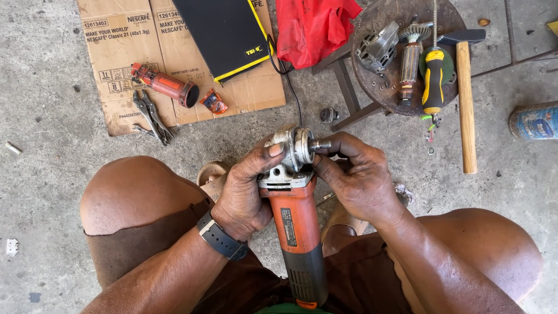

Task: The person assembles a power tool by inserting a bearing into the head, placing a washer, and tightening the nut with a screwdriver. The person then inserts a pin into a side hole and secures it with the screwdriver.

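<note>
An orange angle grinder (296,224) with a grey metal gear head (290,148) stands nose-up between my knees. My left hand (244,189) wraps the neck of the grinder, thumb pressed on the gear head. My right hand (354,174) pinches the threaded spindle (321,143) that sticks out to the right of the head. A dark watch sits on my left wrist.
Flattened cardboard (116,52) at the back left carries an orange tool body (165,85), locking pliers (152,116) and a small packet (214,102). A round stool (401,14) holds a motor armature, a housing part and a yellow-black screwdriver (432,81). A hammer (465,104) and a can (535,121) lie right.
</note>
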